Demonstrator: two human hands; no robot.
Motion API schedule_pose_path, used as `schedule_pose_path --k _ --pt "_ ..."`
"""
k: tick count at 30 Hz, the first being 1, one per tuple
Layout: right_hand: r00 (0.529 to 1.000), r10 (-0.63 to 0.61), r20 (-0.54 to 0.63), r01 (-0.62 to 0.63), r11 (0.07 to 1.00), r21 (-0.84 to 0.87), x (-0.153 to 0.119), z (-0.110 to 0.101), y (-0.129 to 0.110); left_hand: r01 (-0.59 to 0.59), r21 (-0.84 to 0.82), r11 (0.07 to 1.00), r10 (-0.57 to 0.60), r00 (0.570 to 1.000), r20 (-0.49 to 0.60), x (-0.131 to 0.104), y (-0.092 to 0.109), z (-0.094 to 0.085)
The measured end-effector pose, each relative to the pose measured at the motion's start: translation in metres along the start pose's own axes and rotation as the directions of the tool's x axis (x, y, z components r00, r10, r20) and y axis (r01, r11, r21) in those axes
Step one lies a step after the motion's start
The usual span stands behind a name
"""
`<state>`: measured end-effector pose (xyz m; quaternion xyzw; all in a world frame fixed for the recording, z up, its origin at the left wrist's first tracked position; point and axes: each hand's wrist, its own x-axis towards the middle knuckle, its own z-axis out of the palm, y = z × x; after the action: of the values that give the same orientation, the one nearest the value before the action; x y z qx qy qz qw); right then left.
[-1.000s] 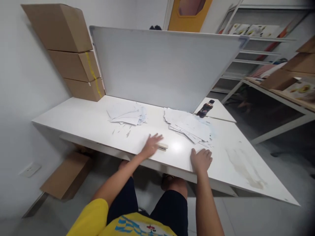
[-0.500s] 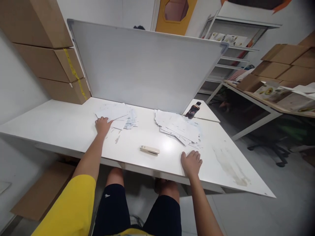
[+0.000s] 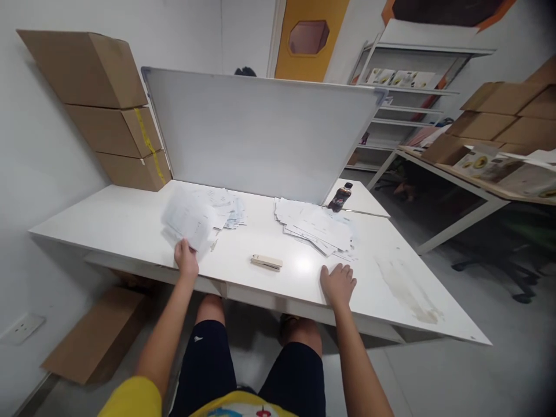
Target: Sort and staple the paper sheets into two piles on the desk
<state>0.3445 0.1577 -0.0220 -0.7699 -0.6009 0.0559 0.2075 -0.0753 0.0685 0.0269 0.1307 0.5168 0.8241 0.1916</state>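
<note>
My left hand (image 3: 186, 259) is closed on the near edge of a sheet of paper (image 3: 187, 223), which is blurred by motion and lifted off the table. Behind that sheet lies the left pile of papers (image 3: 234, 213). My right hand (image 3: 338, 284) rests flat near the table's front edge, fingers spread, holding nothing. Beyond it is the right pile of papers (image 3: 319, 227), its sheets fanned unevenly. A beige stapler (image 3: 266, 262) lies between my two hands, touched by neither.
A whiteboard (image 3: 260, 136) stands upright along the back of the white table (image 3: 143, 231). A dark drink bottle (image 3: 340, 197) is behind the right pile. Stacked cardboard boxes (image 3: 130, 171) occupy the back left corner. Another table with boxes (image 3: 486, 121) stands at the right.
My left hand has drawn a sheet off the left pile and brought it toward me. My right hand stays in place. The view has tilted slightly upward.
</note>
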Motion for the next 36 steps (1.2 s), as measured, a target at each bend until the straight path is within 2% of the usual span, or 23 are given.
schedule_pose_path --k 1,4,5,7,9,12,14,16,18,21,23,24,25,27,28,29,31,33,36 --pt "1.0 -0.022 -0.011 0.022 1.0 0.015 -0.001 -0.002 0.001 0.072 -0.08 0.994 -0.072 0.997 0.001 -0.026 -0.003 -0.006" --pt "0.996 -0.087 -0.007 0.087 0.983 0.16 -0.004 -0.008 0.007 0.168 -0.068 0.983 -0.167 0.986 0.016 -0.107 -0.018 -0.022" --pt "0.995 -0.1 -0.009 0.099 0.971 0.216 -0.006 -0.01 0.009 0.237 -0.117 0.964 -0.237 0.971 0.016 -0.131 -0.024 -0.026" --pt "0.992 -0.121 -0.018 0.122 0.953 0.276 -0.011 -0.014 0.012 0.38 -0.151 0.913 -0.369 0.925 0.095 -0.166 -0.033 -0.032" --pt "0.987 -0.16 -0.024 0.16 0.949 0.27 -0.015 -0.016 0.012 0.504 -0.139 0.852 -0.484 0.861 0.155 -0.183 -0.039 -0.036" --pt "0.984 -0.177 -0.031 0.179 0.946 0.269 -0.018 -0.02 0.009 0.621 -0.066 0.781 -0.602 0.776 0.188 -0.185 -0.043 -0.038" --pt "0.983 -0.171 -0.069 0.184 0.938 0.293 -0.021 -0.023 0.006 0.632 -0.008 0.775 -0.617 0.759 0.207 -0.179 -0.044 -0.041" --pt "0.978 -0.169 -0.118 0.202 0.901 0.385 -0.028 -0.025 0.002 0.59 0.021 0.807 -0.579 0.783 0.225 -0.173 -0.045 -0.044" --pt "0.978 -0.145 -0.151 0.205 0.819 0.537 -0.046 -0.024 -0.004 0.536 0.008 0.844 -0.524 0.822 0.221 -0.167 -0.046 -0.047" --pt "0.983 -0.139 -0.117 0.181 0.708 0.682 -0.095 -0.016 -0.024 0.46 -0.017 0.888 -0.45 0.875 0.18 -0.164 -0.045 -0.05" --pt "0.975 -0.222 -0.031 0.172 0.653 0.738 -0.134 -0.006 -0.044 0.432 -0.001 0.902 -0.427 0.891 0.154 -0.164 -0.044 -0.05" --pt "0.966 -0.256 0.046 0.122 0.602 0.789 -0.153 -0.001 -0.056 0.43 0.008 0.903 -0.426 0.893 0.147 -0.166 -0.043 -0.05" --pt "0.95 -0.235 0.204 -0.076 0.457 0.886 -0.169 0.004 -0.067 0.437 0.015 0.899 -0.434 0.888 0.149 -0.168 -0.042 -0.049" --pt "0.862 -0.222 0.456 -0.416 0.206 0.886 -0.192 0.009 -0.086 0.477 0.023 0.879 -0.472 0.861 0.19 -0.172 -0.04 -0.048" --pt "0.808 -0.232 0.542 -0.534 0.102 0.84 -0.199 0.01 -0.093 0.503 0.032 0.864 -0.496 0.838 0.228 -0.173 -0.04 -0.048" --pt "0.772 -0.248 0.585 -0.595 0.038 0.802 -0.202 0.009 -0.098 0.522 0.051 0.851 -0.515 0.813 0.271 -0.174 -0.04 -0.048" --pt "0.75 -0.293 0.593 -0.628 -0.034 0.777 -0.2 0.003 -0.1 0.518 0.119 0.847 -0.525 0.778 0.346 -0.174 -0.04 -0.051" --pt "0.759 -0.335 0.559 -0.61 -0.064 0.79 -0.192 -0.004 -0.098 0.463 0.213 0.86 -0.51 0.773 0.378 -0.173 -0.041 -0.056" --pt "0.78 -0.338 0.527 -0.553 0.022 0.833 -0.18 -0.012 -0.091 0.387 0.343 0.856 -0.499 0.792 0.353 -0.174 -0.041 -0.061"
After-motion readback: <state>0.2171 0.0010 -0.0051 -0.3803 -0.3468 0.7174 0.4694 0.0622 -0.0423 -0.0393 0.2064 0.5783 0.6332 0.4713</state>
